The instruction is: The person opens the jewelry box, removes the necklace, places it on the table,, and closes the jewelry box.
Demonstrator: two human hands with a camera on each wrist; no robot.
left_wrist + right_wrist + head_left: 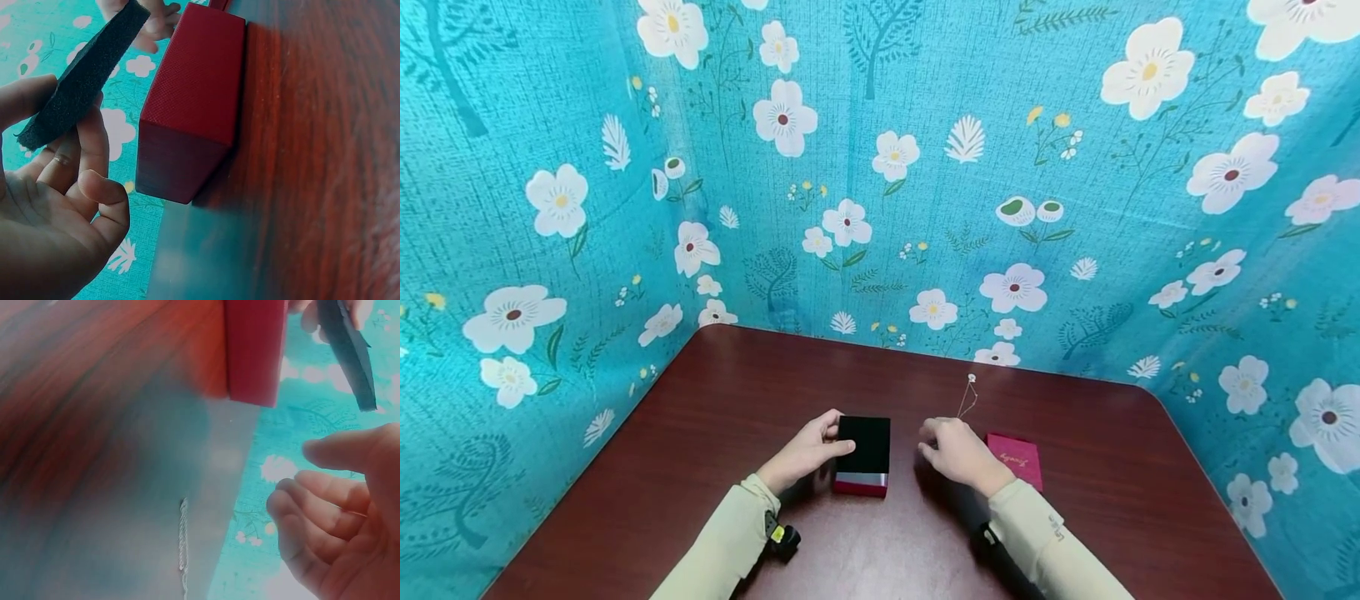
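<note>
A black foam pad [865, 444] is pinched between the thumb and fingers of my left hand [805, 454]. It is held tilted over the red box [861, 489], apart from it in the left wrist view, where the pad's thin edge [87, 75] shows. The box's pale inner part peeks out below the pad; the rest of its inside is hidden. To the right of the box hovers my right hand [958, 452], fingers loosely bent and holding nothing. Just beyond it lies a thin silver chain [183, 537] with a small white pendant [972, 379].
A red lid [1017, 458] with gold lettering lies on the table right of my right hand, partly behind the wrist. The dark reddish-brown wooden table [760, 375] meets a blue flowered cloth [880, 208] at its back and sides.
</note>
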